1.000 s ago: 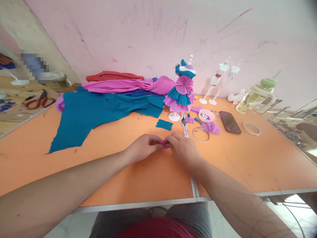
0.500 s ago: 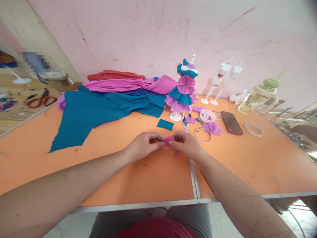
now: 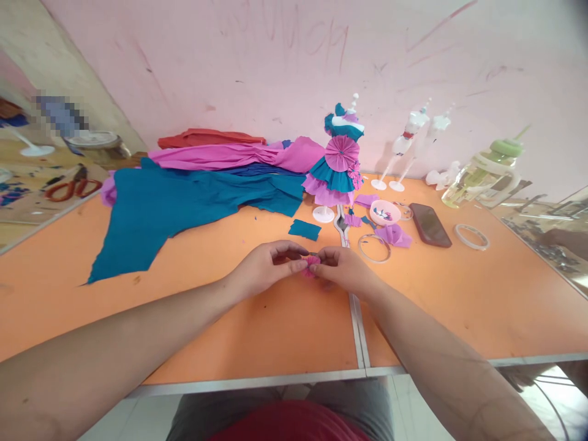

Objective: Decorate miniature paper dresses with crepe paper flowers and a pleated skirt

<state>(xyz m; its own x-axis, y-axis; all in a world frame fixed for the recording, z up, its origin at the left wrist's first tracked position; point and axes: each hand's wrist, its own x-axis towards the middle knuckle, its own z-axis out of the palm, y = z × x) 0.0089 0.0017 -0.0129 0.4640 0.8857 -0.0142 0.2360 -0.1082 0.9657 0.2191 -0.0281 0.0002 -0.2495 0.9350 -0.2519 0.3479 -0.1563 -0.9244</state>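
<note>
Between my two hands is a small pleated pink paper rosette (image 3: 311, 267), pinched from both sides above the orange table (image 3: 220, 343). My left hand (image 3: 271, 263) grips its left edge with thumb and fingers. On the opposite edge, my right hand (image 3: 342, 269) is closed in the same way. Just beyond lies a small teal paper piece (image 3: 305, 229). A little farther back stands a miniature dress form (image 3: 342, 156) in a teal and pink ruffled paper dress, with a larger pink rosette on its front.
Teal crepe paper (image 3: 151, 214) spreads over the left, with pink (image 3: 220, 158) and red paper (image 3: 206, 138) behind. Toward the right are a bowl of scraps (image 3: 384, 212), a phone (image 3: 430, 225), tape rolls, two bare dress forms and a jug (image 3: 487, 168). Scissors (image 3: 73, 187) lie far left.
The pink rosette has turned in my fingers: its frilled edge spread wide before, and now a rounder, pleated face shows. The view has shifted slightly.
</note>
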